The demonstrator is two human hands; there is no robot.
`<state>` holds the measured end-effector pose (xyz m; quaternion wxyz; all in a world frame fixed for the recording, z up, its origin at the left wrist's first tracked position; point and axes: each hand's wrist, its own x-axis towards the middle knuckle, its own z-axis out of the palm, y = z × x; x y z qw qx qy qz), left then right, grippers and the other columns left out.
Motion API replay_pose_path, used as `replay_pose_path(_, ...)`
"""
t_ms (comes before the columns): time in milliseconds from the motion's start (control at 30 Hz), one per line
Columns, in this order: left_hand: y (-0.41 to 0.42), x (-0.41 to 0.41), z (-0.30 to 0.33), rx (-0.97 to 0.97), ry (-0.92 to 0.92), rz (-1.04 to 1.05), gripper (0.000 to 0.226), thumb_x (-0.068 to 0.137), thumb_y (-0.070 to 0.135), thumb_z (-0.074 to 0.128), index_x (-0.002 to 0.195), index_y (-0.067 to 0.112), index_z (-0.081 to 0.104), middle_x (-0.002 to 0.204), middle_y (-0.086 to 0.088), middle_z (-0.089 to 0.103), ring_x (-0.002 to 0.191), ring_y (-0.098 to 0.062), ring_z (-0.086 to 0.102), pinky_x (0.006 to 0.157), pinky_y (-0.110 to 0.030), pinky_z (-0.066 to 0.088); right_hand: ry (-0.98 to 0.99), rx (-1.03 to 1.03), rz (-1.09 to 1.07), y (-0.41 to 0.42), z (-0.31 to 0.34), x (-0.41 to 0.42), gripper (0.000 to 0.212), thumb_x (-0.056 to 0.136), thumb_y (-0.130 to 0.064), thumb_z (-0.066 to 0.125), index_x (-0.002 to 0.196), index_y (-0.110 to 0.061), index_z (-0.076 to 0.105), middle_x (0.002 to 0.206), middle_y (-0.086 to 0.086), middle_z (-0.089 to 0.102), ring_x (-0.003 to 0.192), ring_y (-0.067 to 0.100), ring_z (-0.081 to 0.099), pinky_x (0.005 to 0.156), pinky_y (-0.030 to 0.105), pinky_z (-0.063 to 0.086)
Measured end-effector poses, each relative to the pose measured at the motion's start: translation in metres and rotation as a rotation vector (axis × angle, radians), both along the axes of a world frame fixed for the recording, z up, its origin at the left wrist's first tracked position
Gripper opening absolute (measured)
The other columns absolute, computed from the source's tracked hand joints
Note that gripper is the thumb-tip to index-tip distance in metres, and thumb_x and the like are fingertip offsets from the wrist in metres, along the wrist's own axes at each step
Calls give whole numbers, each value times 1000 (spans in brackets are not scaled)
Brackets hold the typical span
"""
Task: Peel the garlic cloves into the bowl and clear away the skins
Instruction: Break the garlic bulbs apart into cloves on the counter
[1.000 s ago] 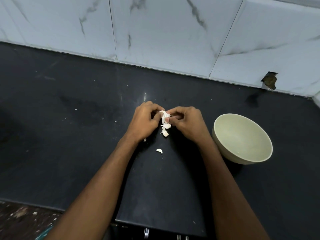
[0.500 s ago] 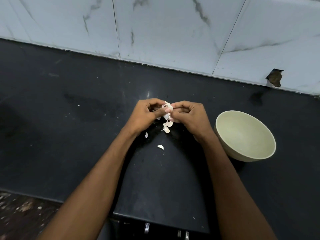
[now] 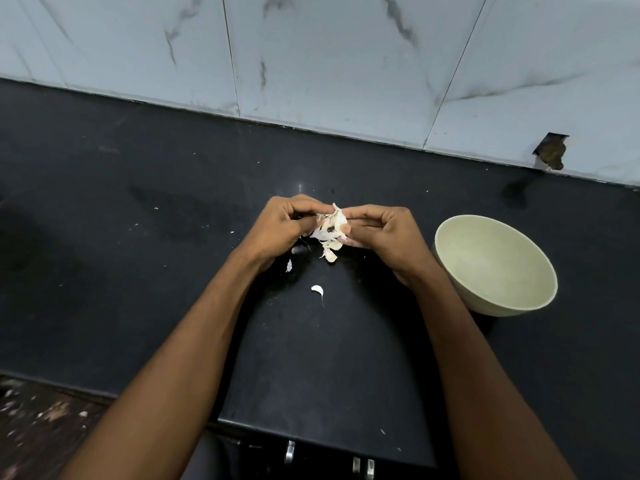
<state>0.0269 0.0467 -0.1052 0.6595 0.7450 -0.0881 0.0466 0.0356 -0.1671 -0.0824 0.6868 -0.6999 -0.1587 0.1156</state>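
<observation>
At frame centre, a garlic clove (image 3: 330, 226) with loose skins was pinched by the left hand (image 3: 281, 227) and right hand (image 3: 382, 233); the bowl (image 3: 496, 265) was seen at right on the desk (image 3: 138, 258).

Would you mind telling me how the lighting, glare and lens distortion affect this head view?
Head view: dim, even light; a small glare spot shines on the black counter beyond the left hand; wide-angle bending curves the tile wall edge; garlic and bowl stay reasonably sharp.

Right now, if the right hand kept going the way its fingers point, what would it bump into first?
The garlic it already pinches, then the left hand just beyond; both hands grip the same garlic.
</observation>
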Motion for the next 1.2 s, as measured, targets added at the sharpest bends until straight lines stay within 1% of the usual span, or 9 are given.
replay_pose_path(167, -8, -4, 8, 9, 17, -7, 13, 93, 9, 74, 104, 10, 81, 110, -8, 75, 106, -33, 71, 99, -43, 54, 44, 16, 3, -6, 3, 4, 18, 95, -1, 71, 112, 2, 75, 106, 20, 77, 99, 27, 75, 93, 35, 61)
replay_pose_path(333, -15, -5, 6, -33, -40, 24, 13, 90, 16, 81, 100, 8, 80, 91, -27, 72, 74, -28, 63, 72, -38, 50, 8, -7, -40, -4, 4, 3, 30, 81, -9, 86, 105, 5, 76, 101, 24, 77, 94, 31, 76, 89, 39, 63)
replay_pose_path(400, -16, -3, 6, -56, -27, 28, 15, 88, 17, 82, 100, 7, 79, 91, -33, 69, 74, -28, 58, 70, -37, 46, -1, -1, -62, -3, 3, 3, 28, 82, -4, 85, 105, 7, 74, 101, 25, 77, 92, 30, 76, 83, 37, 64)
replay_pose_path(600, -19, -2, 11, -137, -10, 14, 20, 83, 14, 85, 98, 3, 77, 86, -17, 72, 79, -23, 65, 74, -34, 53, 25, 41, -80, 0, 6, 4, 17, 83, 5, 80, 99, 1, 75, 87, 14, 77, 82, 21, 76, 74, 30, 64)
replay_pose_path(767, -14, -1, 12, -118, 13, -25, 26, 80, 22, 88, 98, 8, 76, 87, -22, 65, 77, -24, 61, 73, -32, 52, 28, 54, -123, 5, 6, 2, 27, 78, -5, 86, 101, 4, 75, 98, 28, 75, 86, 27, 76, 79, 33, 64)
replay_pose_path(833, -12, 2, 12, -97, 30, -24, 30, 75, 24, 92, 96, 11, 75, 87, -19, 66, 76, -25, 60, 71, -34, 50, 11, 33, -134, 7, 6, 5, 29, 73, -12, 90, 97, -2, 76, 98, 28, 74, 85, 28, 74, 78, 36, 62)
replay_pose_path(1000, -10, 5, 6, -58, 33, -37, 41, 66, 32, 97, 90, 9, 73, 91, -43, 60, 78, -37, 57, 73, -48, 45, 7, 17, -91, 7, 0, 6, 12, 87, 1, 78, 96, -5, 75, 95, 26, 73, 86, 26, 73, 73, 28, 62)
replay_pose_path(1100, -7, 5, 7, -103, 25, -62, 35, 68, 27, 97, 90, 12, 75, 86, -39, 61, 77, -35, 54, 73, -48, 45, 16, 49, -80, 7, 1, 4, 11, 89, 3, 75, 97, -4, 74, 92, 19, 74, 82, 23, 73, 74, 28, 61)
replay_pose_path(1200, -7, 3, 9, -128, 26, -82, 23, 78, 11, 88, 96, 5, 76, 82, -31, 65, 72, -27, 61, 68, -35, 51, 30, 103, -81, 7, 2, 4, 12, 90, 0, 75, 101, -3, 73, 92, 15, 75, 80, 22, 72, 76, 30, 60)
